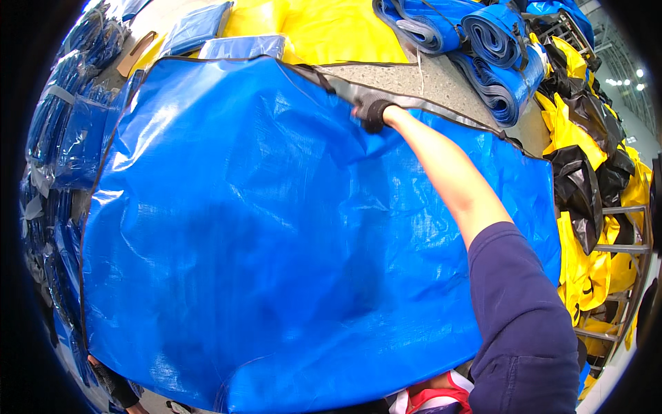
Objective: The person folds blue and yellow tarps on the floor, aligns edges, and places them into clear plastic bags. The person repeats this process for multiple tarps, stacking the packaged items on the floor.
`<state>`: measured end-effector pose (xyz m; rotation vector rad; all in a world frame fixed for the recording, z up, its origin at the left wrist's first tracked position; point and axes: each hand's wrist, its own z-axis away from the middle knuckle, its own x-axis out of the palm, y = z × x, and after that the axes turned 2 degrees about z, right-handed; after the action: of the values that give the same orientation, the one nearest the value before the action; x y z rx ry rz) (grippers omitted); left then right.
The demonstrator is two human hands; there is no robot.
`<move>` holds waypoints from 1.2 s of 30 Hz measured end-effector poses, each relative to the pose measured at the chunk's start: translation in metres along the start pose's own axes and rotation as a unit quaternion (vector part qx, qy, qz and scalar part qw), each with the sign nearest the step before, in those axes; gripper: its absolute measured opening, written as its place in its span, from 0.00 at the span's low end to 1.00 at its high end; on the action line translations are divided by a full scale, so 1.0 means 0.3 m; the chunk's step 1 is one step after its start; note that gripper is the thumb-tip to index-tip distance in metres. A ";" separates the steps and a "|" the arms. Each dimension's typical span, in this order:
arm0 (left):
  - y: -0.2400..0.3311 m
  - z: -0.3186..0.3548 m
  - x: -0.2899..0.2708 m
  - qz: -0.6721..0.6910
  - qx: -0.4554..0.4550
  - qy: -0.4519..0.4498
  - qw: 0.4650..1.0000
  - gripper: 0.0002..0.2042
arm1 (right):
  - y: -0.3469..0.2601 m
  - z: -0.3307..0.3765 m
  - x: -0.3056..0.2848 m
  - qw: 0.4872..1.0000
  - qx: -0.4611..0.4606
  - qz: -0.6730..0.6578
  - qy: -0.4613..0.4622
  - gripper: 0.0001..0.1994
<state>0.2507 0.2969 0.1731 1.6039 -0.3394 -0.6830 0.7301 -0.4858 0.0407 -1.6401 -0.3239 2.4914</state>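
Observation:
A large blue tarp with a dark bound edge spreads in front of me, glossy and creased. My right hand, in a black fingerless glove, reaches to its far edge. The fingers are closed on the material there, slightly blurred, and folds run out from them. Beside this hand a strip of grey underside shows along the turned edge. My left hand, also in a dark glove, is at the near left corner of the tarp. Its fingers appear closed on the edge, though the tarp covers part of them.
Packed blue bundles in clear plastic stack along the left. Beyond the tarp lie a yellow sheet and folded blue packs on a speckled grey floor. Rolled blue tarps lie far right, near a metal rack holding yellow and black sheets.

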 end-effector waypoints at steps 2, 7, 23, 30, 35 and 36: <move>0.038 0.042 -0.008 -0.012 -0.002 0.033 0.999 0.26 | -0.018 -0.007 -0.057 0.983 -0.026 -0.071 0.169 0.15; 0.006 -0.024 -0.037 -0.504 0.175 -0.117 0.838 0.26 | 0.101 -0.068 -0.111 0.962 0.099 -0.052 0.251 0.18; 0.033 0.198 0.077 0.251 -0.169 -0.103 0.947 0.25 | -0.062 0.942 0.403 0.959 -0.223 -0.067 0.164 0.41; 0.175 0.195 0.239 0.117 0.079 -0.084 0.986 0.11 | 0.100 1.383 0.630 0.961 -0.179 0.188 0.092 0.36; 0.335 0.051 0.132 -0.120 0.062 -0.106 0.985 0.09 | 0.124 1.371 0.628 0.966 -0.176 0.161 0.096 0.35; 0.295 -0.006 0.057 -0.252 0.097 -0.089 0.959 0.09 | 0.118 1.368 0.621 0.970 -0.176 0.140 0.095 0.34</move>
<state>0.2801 0.2741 0.2552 1.8411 -0.1241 -1.2199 0.2795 -0.5179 0.0230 -2.1842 -0.5746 2.5539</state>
